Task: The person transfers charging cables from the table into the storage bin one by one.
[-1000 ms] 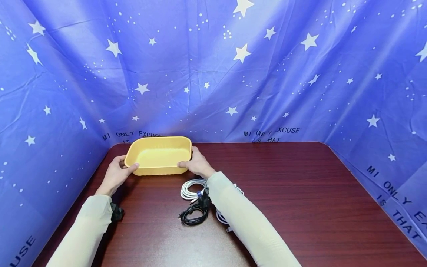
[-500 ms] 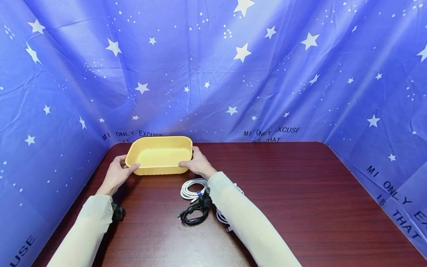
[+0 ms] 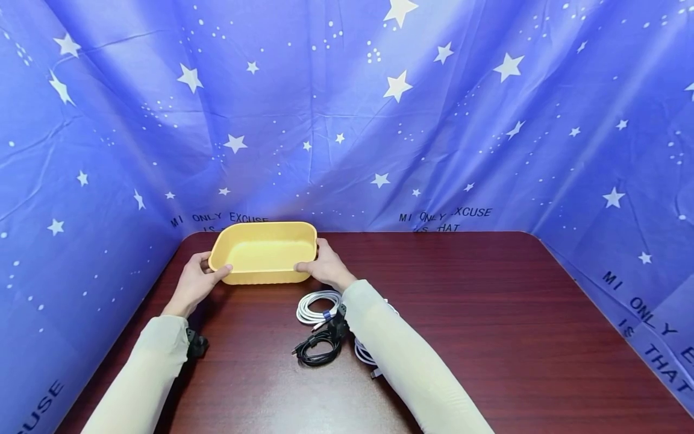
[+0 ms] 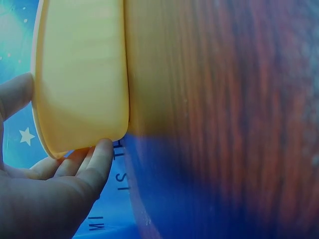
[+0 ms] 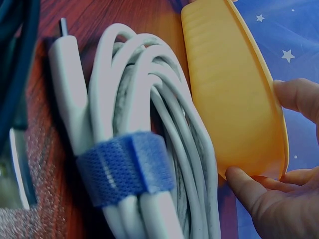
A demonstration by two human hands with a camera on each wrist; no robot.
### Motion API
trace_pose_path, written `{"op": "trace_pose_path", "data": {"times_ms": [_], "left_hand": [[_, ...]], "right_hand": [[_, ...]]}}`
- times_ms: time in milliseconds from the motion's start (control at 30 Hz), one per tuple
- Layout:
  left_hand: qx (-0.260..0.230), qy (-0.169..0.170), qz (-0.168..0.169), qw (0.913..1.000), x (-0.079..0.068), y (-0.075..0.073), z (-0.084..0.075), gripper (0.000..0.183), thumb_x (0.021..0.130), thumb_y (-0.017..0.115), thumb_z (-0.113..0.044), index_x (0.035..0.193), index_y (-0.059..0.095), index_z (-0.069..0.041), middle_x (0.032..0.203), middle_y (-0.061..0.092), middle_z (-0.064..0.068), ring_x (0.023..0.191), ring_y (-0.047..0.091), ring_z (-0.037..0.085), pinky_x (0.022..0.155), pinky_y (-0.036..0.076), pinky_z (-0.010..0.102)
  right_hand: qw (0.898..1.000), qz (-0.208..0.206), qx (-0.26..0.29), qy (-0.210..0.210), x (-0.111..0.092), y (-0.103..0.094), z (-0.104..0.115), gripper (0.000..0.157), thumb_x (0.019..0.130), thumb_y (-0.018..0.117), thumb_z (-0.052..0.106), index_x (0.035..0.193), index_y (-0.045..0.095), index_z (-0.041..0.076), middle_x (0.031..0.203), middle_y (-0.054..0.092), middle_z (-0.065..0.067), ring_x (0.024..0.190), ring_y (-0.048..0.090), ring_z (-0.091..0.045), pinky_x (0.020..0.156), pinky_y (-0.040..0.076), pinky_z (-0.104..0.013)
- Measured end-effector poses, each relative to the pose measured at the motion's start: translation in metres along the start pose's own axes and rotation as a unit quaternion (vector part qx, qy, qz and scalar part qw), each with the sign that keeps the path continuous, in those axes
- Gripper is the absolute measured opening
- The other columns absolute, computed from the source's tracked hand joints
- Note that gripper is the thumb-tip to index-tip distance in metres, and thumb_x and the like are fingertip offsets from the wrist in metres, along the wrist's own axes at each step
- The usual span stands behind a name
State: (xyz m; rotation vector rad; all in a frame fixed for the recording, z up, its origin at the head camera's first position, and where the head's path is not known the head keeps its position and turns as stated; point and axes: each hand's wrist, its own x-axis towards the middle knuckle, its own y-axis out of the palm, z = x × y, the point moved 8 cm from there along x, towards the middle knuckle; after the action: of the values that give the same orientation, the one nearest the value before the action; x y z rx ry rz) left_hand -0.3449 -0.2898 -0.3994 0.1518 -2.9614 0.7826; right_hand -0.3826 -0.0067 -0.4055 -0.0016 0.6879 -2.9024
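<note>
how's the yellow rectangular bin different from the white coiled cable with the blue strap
The yellow rectangular bin is larger than the white coiled cable. The left hand and right hand grip the bin's ends, while neither holds the cable. The bin is a stiff-looking, open-topped shell; the cable is wound in loops bound by a blue strap. Both have rounded outlines.

1. The basin (image 3: 265,277) is yellow.
2. The bench (image 3: 466,301) is reddish brown, with wood streaks.
3. The curtain (image 3: 347,114) is blue, with white stars, dots and black letters.
4. One cable coil (image 5: 137,105) is white, its strap (image 5: 124,169) blue.
5. Another coil (image 3: 332,336) is black.
6. The partly hidden coil (image 3: 364,355) seems whitish.
</note>
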Motion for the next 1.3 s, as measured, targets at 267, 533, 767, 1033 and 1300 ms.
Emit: {"op": "trace_pose_path", "data": {"times_ms": [267, 533, 767, 1033, 1300], "left_hand": [[0.002, -0.004, 0.001, 1.0, 0.0, 0.002, -0.001, 0.074, 0.089, 0.068, -0.027, 0.138, 0.03, 0.012, 0.124, 0.048, 0.028, 0.1, 0.053, 0.023, 0.069, 0.045, 0.011], [0.005, -0.004, 0.001, 1.0, 0.0, 0.004, -0.002, 0.072, 0.088, 0.069, -0.025, 0.138, 0.031, 0.012, 0.121, 0.05, 0.027, 0.088, 0.054, 0.011, 0.067, 0.046, 0.013], [0.008, -0.005, 0.001, 1.0, -0.001, 0.005, -0.003, 0.072, 0.088, 0.069, -0.025, 0.137, 0.031, 0.012, 0.121, 0.05, 0.027, 0.09, 0.055, 0.013, 0.068, 0.046, 0.012], [0.005, -0.008, 0.004, 0.9999, -0.002, 0.009, -0.004, 0.073, 0.089, 0.068, -0.025, 0.138, 0.029, 0.012, 0.123, 0.048, 0.028, 0.099, 0.053, 0.024, 0.069, 0.044, 0.012], [0.003, -0.006, 0.003, 1.0, -0.003, 0.01, -0.005, 0.072, 0.089, 0.069, -0.025, 0.137, 0.031, 0.011, 0.122, 0.049, 0.027, 0.091, 0.054, 0.014, 0.068, 0.045, 0.012]], "right_hand": [[1.0, -0.004, 0.001, -0.004, -0.001, -0.002, 0.0, 0.082, 0.073, 0.081, 0.02, 0.14, 0.036, 0.007, 0.121, 0.057, -0.012, 0.113, 0.051, -0.024, 0.101, 0.037, -0.037], [1.0, -0.005, 0.003, -0.008, -0.002, -0.004, -0.002, 0.08, 0.073, 0.081, 0.019, 0.139, 0.037, 0.006, 0.12, 0.058, -0.012, 0.111, 0.052, -0.024, 0.101, 0.038, -0.036], [1.0, -0.005, 0.005, -0.008, -0.004, -0.006, -0.002, 0.08, 0.074, 0.08, 0.018, 0.14, 0.036, 0.005, 0.123, 0.056, -0.013, 0.113, 0.051, -0.024, 0.102, 0.037, -0.037], [1.0, -0.003, 0.008, 0.0, -0.007, -0.008, -0.003, 0.081, 0.075, 0.08, 0.018, 0.141, 0.035, 0.006, 0.125, 0.055, -0.013, 0.115, 0.05, -0.025, 0.103, 0.036, -0.038], [1.0, -0.003, 0.006, -0.001, -0.008, -0.01, -0.003, 0.081, 0.075, 0.08, 0.018, 0.141, 0.035, 0.006, 0.124, 0.055, -0.013, 0.115, 0.05, -0.025, 0.102, 0.036, -0.038]]}}
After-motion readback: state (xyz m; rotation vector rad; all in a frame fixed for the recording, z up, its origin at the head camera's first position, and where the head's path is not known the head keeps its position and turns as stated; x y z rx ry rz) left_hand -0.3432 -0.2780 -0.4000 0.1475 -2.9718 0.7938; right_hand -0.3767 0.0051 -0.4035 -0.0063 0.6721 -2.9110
